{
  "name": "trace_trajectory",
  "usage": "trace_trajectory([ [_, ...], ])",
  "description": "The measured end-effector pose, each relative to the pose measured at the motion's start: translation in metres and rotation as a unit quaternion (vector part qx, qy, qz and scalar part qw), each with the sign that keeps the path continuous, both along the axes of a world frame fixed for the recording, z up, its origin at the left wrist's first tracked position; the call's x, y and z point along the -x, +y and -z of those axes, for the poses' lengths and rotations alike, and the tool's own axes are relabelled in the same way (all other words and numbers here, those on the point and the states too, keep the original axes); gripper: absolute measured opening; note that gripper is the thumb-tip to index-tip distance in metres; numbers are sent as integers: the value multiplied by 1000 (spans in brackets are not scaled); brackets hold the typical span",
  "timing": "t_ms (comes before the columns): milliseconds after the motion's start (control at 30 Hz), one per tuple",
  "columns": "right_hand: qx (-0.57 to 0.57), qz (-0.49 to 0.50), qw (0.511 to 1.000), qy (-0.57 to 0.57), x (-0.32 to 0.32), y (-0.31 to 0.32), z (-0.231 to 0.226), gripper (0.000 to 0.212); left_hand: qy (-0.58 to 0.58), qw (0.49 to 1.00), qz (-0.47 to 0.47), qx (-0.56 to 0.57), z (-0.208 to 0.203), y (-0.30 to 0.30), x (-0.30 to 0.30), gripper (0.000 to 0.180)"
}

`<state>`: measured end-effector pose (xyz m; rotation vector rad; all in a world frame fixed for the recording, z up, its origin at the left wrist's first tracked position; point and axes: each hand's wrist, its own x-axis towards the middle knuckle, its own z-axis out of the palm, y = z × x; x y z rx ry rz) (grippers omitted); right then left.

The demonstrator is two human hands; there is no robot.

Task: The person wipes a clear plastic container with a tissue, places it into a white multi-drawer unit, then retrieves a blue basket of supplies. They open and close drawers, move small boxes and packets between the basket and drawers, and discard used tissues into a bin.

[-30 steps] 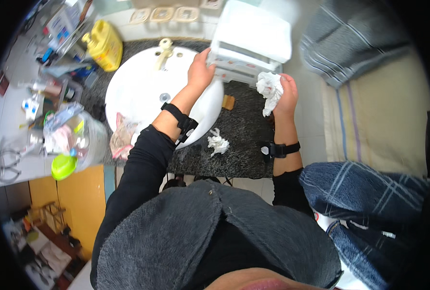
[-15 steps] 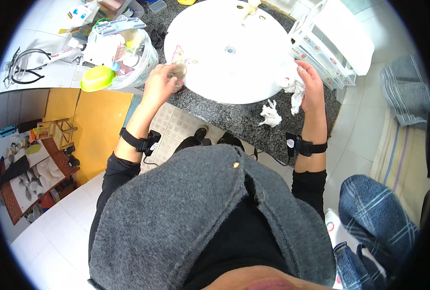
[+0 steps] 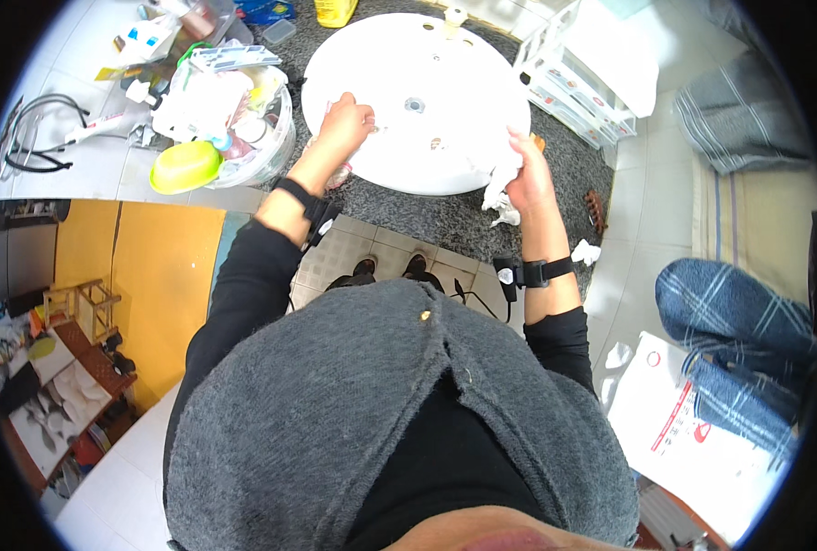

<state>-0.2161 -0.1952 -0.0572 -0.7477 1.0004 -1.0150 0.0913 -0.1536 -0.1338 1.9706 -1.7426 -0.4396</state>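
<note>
A white round washbasin (image 3: 399,156) is set in a dark speckled countertop, with small bits of debris (image 3: 438,144) inside. My left hand (image 3: 346,124) is over the basin's left side, fingers curled downward; what they hold, if anything, is hidden. Close to its wrist, a pinkish item (image 3: 339,176) lies at the basin's edge, partly covered. At the right rim, my right hand (image 3: 530,176) grips a crumpled white tissue (image 3: 499,186). Below that hand, another wad of tissue (image 3: 506,216) rests on the counter.
Left of the basin stands a clear tub (image 3: 280,147) full of toiletries, beside a lime-green bowl (image 3: 185,167). A white drawer unit (image 3: 583,96) is at the right. A brown hair clip (image 3: 595,210) and a tissue scrap (image 3: 586,252) lie right of my forearm.
My left hand has moved from the basin's left edge inward over the bowl. My right hand still has the tissue against the right rim. The whole view has shifted slightly.
</note>
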Motion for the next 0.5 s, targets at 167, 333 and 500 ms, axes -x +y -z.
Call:
trace_trajectory([
  [167,296,24,915,274,-3,-5,-13,41,14,984,90,150,-46,51,12,10],
  [333,312,-346,783,413,-42,30,0,40,-23,965,125,228,-81,77,16,13],
  [500,334,-322,785,410,-49,56,6,45,-19,967,98,236,-77,99,15,13],
])
